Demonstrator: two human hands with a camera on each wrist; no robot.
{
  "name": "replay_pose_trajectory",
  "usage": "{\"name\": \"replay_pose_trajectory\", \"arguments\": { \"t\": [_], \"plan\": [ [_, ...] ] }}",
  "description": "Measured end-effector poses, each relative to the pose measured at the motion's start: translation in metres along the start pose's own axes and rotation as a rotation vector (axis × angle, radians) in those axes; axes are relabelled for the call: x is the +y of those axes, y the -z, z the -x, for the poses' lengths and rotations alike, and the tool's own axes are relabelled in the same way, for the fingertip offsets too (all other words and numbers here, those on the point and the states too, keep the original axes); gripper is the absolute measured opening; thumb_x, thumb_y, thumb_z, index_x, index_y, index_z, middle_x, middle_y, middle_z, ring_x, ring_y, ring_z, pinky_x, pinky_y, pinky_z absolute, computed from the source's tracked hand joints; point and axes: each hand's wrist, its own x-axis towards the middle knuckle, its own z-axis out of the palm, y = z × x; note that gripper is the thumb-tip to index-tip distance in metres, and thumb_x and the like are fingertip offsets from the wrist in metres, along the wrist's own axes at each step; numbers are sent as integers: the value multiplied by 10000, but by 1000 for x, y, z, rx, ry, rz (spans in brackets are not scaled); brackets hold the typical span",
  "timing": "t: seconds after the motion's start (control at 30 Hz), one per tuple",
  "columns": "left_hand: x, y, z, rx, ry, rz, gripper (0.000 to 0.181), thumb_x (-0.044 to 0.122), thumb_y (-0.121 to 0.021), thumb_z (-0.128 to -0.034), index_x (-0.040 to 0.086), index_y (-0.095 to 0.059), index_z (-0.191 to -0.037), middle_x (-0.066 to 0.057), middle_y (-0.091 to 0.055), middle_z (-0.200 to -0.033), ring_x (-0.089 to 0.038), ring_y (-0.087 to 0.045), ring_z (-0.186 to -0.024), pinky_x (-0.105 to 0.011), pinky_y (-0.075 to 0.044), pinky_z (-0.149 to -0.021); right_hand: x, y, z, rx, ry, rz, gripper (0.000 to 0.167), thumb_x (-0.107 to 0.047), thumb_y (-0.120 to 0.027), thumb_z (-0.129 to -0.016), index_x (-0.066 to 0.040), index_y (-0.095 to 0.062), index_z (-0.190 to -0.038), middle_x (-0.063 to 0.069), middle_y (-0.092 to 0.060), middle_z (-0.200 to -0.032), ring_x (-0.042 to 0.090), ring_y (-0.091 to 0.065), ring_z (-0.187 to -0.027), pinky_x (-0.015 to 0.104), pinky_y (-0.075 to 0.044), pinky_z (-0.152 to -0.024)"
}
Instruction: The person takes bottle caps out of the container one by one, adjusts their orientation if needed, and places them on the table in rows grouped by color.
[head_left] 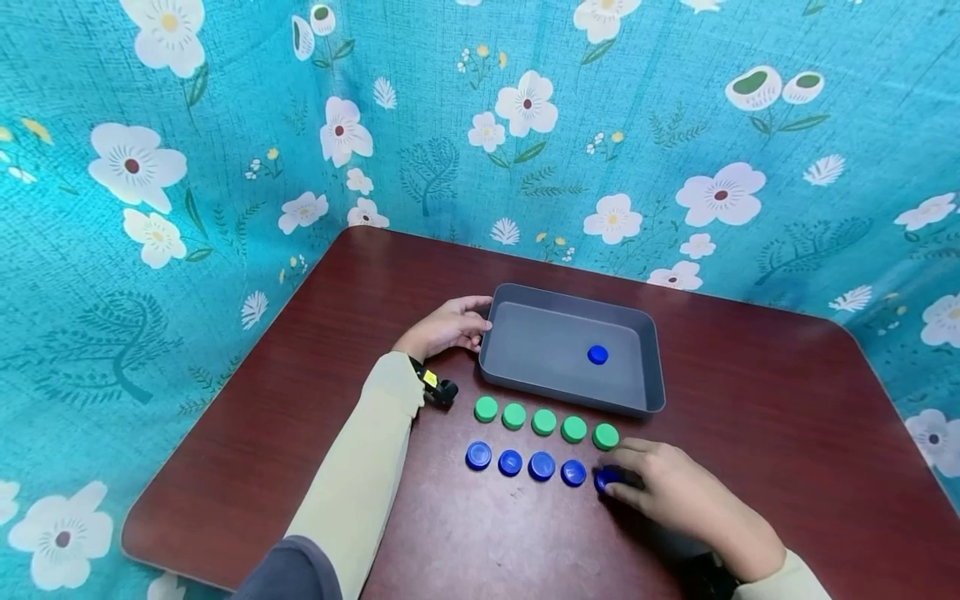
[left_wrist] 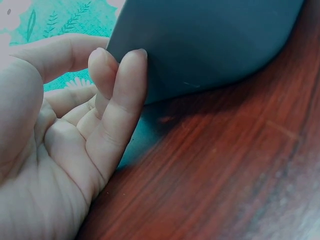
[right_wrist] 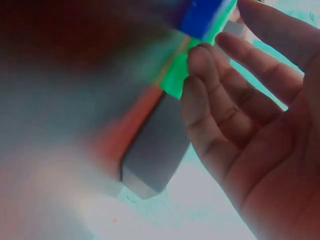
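At the left end of a shallow grey tray (head_left: 517, 387), my left hand (head_left: 448, 327) holds the wall. In the left wrist view, curled fingers (left_wrist: 131, 85) rest against the tray's dark outer side. My right hand (head_left: 678, 490) has its thumb and fingers about the rightmost blue bottle cap (head_left: 604, 480), pinching it at table level; the hand partly covers it. A row of blue caps (head_left: 542, 466) runs to its left. Behind them stands a row of green caps (head_left: 543, 422). One blue cap (head_left: 597, 355) lies inside the tray.
Everything stands on a dark red-brown wooden table (head_left: 750, 392) with rounded corners. A blue flowered cloth (head_left: 450, 125) hangs behind and to the left. A black wrist camera (head_left: 442, 390) on the left wrist sits near the tray's front left corner.
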Motion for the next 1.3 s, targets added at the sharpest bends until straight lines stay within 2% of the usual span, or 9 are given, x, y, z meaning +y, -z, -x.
{"name": "replay_pose_trajectory", "arguments": {
  "t": [0.13,0.23,0.4,0.5,0.6,0.73,1.0,1.13,1.3],
  "plan": [
    [-3,0,1,-1,12,1,606,50,-633,-930,129,-392,-1480,-102,-559,-729,-192,-526,-602,-300,-540,-594,3,8,-2,4,-64,4,203,-227,-788,-821,-171,-732,-1007,-109,-635,-925,54,-602,-808,297,-549,-694],
    [-7,1,2,-2,19,-1,608,57,-636,-927,134,-394,-1479,-103,-562,-734,-190,-527,-601,-303,-540,-594,8,12,-5,16,-88,-15,218,-195,-793,-815,-150,-727,-1018,-81,-646,-913,38,-589,-759,261,-544,-657],
    [-12,4,6,-16,48,-14,627,55,-624,-939,132,-357,-1500,-99,-561,-738,-191,-532,-605,-310,-544,-608,17,8,-12,44,-84,-41,239,-162,-797,-810,-124,-726,-1034,-62,-652,-911,24,-577,-745,233,-534,-640],
    [-12,6,8,-15,50,-20,628,51,-614,-944,125,-346,-1507,-98,-561,-741,-192,-533,-607,-312,-544,-611,23,6,-19,96,-69,6,244,-172,-803,-807,-119,-734,-1034,-51,-650,-918,67,-596,-797,276,-548,-676],
    [-10,10,8,0,37,-29,613,48,-615,-939,123,-367,-1495,-100,-561,-740,-190,-531,-605,-314,-546,-607,29,8,-28,164,-67,57,275,-186,-804,-806,-95,-735,-1056,4,-653,-991,162,-609,-905,372,-558,-744],
    [-7,12,6,8,26,-29,603,41,-611,-938,123,-377,-1487,-105,-559,-736,-191,-530,-598,-317,-547,-601,38,11,-38,202,-104,54,304,-231,-776,-841,-77,-722,-1098,69,-625,-1107,260,-572,-1040,481,-525,-837],
    [-4,6,-2,-26,26,-14,622,32,-601,-947,125,-347,-1506,-94,-561,-723,-184,-532,-590,-306,-545,-597,59,14,-51,155,-186,-2,383,-331,-688,-917,-78,-684,-1205,123,-597,-1214,328,-552,-1131,555,-471,-910],
    [-2,3,-6,-11,-6,-5,624,33,-613,-937,114,-358,-1501,-94,-557,-721,-180,-525,-584,-307,-552,-601,67,23,-63,128,-197,-18,434,-382,-623,-953,-77,-653,-1261,154,-571,-1273,368,-528,-1180,585,-436,-942],
    [-2,0,-5,4,-5,4,628,34,-621,-932,118,-363,-1498,-96,-562,-725,-183,-525,-582,-314,-555,-607,72,28,-75,53,-207,-25,487,-397,-611,-957,-79,-605,-1325,174,-522,-1345,401,-483,-1237,589,-431,-946]
  ]
}}
